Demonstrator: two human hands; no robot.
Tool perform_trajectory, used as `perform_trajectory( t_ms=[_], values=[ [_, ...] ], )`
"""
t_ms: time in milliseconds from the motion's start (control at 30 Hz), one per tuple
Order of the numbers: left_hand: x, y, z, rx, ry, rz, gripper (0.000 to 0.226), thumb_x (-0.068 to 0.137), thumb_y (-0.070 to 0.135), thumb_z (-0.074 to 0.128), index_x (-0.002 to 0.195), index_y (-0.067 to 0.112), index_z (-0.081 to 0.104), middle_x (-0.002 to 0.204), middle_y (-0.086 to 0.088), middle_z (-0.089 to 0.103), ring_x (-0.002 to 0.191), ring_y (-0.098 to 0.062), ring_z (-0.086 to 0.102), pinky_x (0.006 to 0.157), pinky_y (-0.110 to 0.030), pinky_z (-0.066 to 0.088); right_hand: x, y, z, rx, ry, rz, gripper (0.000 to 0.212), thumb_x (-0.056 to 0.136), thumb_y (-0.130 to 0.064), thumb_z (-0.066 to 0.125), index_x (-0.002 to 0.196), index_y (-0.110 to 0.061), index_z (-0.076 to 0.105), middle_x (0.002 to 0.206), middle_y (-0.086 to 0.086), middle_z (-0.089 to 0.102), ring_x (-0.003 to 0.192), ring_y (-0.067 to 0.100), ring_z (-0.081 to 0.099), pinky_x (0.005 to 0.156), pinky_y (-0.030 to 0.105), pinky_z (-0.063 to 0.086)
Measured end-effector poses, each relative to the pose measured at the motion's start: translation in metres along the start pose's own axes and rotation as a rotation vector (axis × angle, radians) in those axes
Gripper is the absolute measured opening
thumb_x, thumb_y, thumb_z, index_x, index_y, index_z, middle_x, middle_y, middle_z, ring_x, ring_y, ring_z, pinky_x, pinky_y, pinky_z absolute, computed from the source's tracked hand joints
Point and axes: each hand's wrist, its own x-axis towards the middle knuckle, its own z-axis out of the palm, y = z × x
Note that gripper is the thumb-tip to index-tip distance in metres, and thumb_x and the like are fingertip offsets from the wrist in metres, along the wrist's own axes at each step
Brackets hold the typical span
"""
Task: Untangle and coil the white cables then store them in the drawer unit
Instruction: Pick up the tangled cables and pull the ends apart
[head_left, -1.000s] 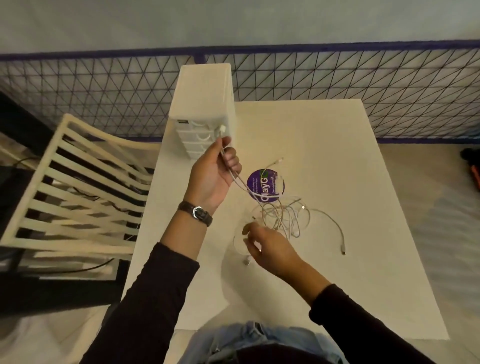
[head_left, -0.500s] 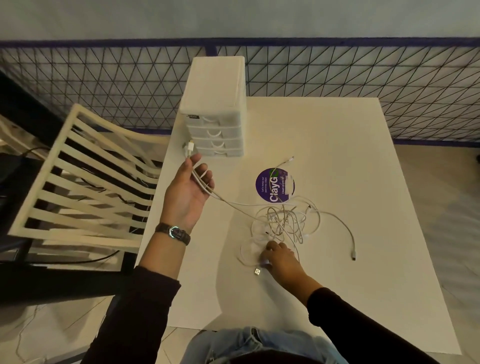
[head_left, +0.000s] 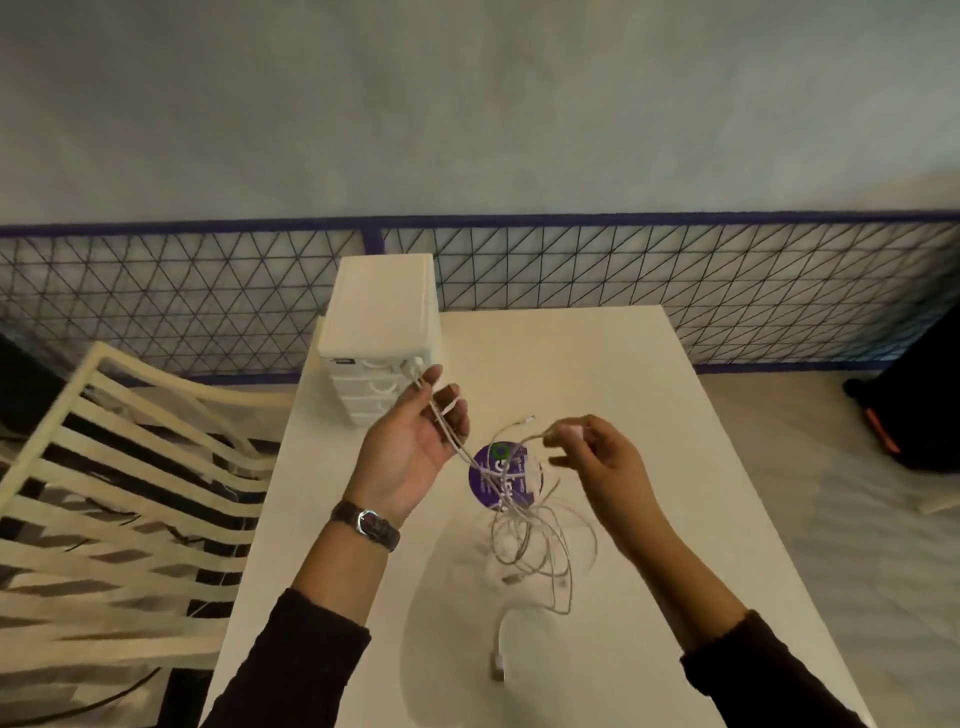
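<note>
A tangle of white cables (head_left: 530, 540) hangs above the white table (head_left: 649, 415), lifted between both hands. My left hand (head_left: 415, 441) is palm up and holds one cable across its fingers, with a white plug at its fingertips in front of the drawer unit. My right hand (head_left: 597, 457) pinches another part of the cables between thumb and fingers. A loose strand with a USB plug (head_left: 497, 667) trails onto the table below. The white drawer unit (head_left: 382, 317) stands at the table's far left corner, its drawers closed.
A round purple sticker (head_left: 501, 475) lies on the table under the cables. A cream slatted chair (head_left: 114, 493) stands to the left of the table. A black wire-mesh fence (head_left: 675, 291) runs behind. A dark object (head_left: 914, 415) sits on the floor at right.
My right hand has left the table and lifted the tangle into the air. My left hand has moved right, in front of the drawer unit. The camera has tilted up.
</note>
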Motion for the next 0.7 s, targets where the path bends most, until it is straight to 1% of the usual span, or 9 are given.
perform_trajectory(
  t_ms=[67,133,233,300,400,500,567,600,700],
  values=[
    [0.006,0.004,0.026,0.150,-0.105,-0.024,0.024,0.098,0.014,0.037,0.098,0.014,0.061,0.076,-0.002,0.068,0.068,-0.014,0.067,0.071,-0.028,0.054,0.021,-0.036,-0.010,0.213,0.026,-0.028,0.027,0.096,-0.021,0.047,0.088,-0.002,0.064,0.093,0.012,0.073,0.093,0.022,0.068,0.087,0.038,0.053],
    [0.013,0.010,0.048,0.341,-0.186,-0.003,0.026,0.099,0.014,0.035,0.102,0.013,0.061,0.077,-0.003,0.069,0.069,-0.014,0.066,0.073,-0.029,0.052,0.033,-0.074,-0.017,0.406,-0.015,-0.084,0.031,0.098,-0.025,0.039,0.089,-0.004,0.060,0.088,0.013,0.073,0.089,0.027,0.069,0.087,0.040,0.053],
    [0.021,0.018,0.069,0.527,-0.229,0.065,0.026,0.100,0.016,0.036,0.103,0.015,0.062,0.077,-0.003,0.066,0.059,-0.010,0.056,0.062,-0.024,0.046,0.036,-0.124,-0.030,0.547,-0.131,-0.203,0.024,0.095,-0.032,0.036,0.088,-0.013,0.048,0.059,0.001,0.056,0.053,0.015,0.056,0.058,0.029,0.054],
    [0.022,0.025,0.075,0.531,-0.220,0.114,0.027,0.100,0.016,0.035,0.103,0.015,0.062,0.072,-0.003,0.062,0.051,-0.007,0.044,0.052,-0.019,0.039,0.032,-0.150,-0.043,0.546,-0.199,-0.298,0.024,0.094,-0.032,0.035,0.086,-0.015,0.050,0.051,-0.004,0.044,0.041,0.008,0.038,0.040,0.019,0.037],
    [0.020,0.041,0.065,0.542,-0.120,0.224,0.028,0.100,0.018,0.033,0.104,0.015,0.061,0.067,-0.001,0.056,0.048,-0.006,0.037,0.051,-0.020,0.032,0.026,-0.183,-0.076,0.592,-0.130,-0.459,0.024,0.093,-0.028,0.036,0.083,-0.017,0.055,0.046,-0.006,0.037,0.038,0.006,0.027,0.038,0.015,0.022],
    [0.019,0.062,0.059,0.541,-0.011,0.337,0.027,0.100,0.020,0.035,0.103,0.019,0.062,0.072,-0.001,0.054,0.052,-0.006,0.040,0.055,-0.021,0.034,0.040,-0.192,-0.085,0.324,0.055,-0.517,0.016,0.091,-0.028,0.047,0.084,-0.018,0.057,0.050,-0.006,0.042,0.041,0.006,0.031,0.037,0.016,0.025],
    [0.017,0.065,0.072,0.498,-0.027,0.350,0.026,0.099,0.018,0.038,0.103,0.018,0.064,0.076,0.000,0.054,0.058,-0.007,0.046,0.058,-0.020,0.042,0.054,-0.176,-0.062,-0.054,-0.004,-0.374,0.016,0.092,-0.024,0.052,0.089,-0.011,0.061,0.058,-0.004,0.046,0.048,0.007,0.036,0.040,0.013,0.030],
    [0.016,0.062,0.081,0.502,-0.053,0.345,0.025,0.098,0.017,0.041,0.105,0.017,0.065,0.077,0.001,0.054,0.062,-0.008,0.048,0.060,-0.020,0.046,0.059,-0.163,-0.048,-0.120,-0.067,-0.304,0.019,0.092,-0.022,0.052,0.094,-0.007,0.062,0.061,-0.003,0.046,0.050,0.008,0.037,0.043,0.013,0.031],
    [0.008,0.046,0.106,0.574,-0.108,0.348,0.022,0.093,0.011,0.050,0.105,0.018,0.067,0.073,0.002,0.054,0.065,-0.008,0.052,0.064,-0.020,0.053,0.059,-0.145,-0.026,0.062,-0.071,-0.221,0.020,0.092,-0.018,0.052,0.097,-0.003,0.064,0.063,-0.001,0.045,0.054,0.008,0.037,0.050,0.018,0.032]
  ],
)
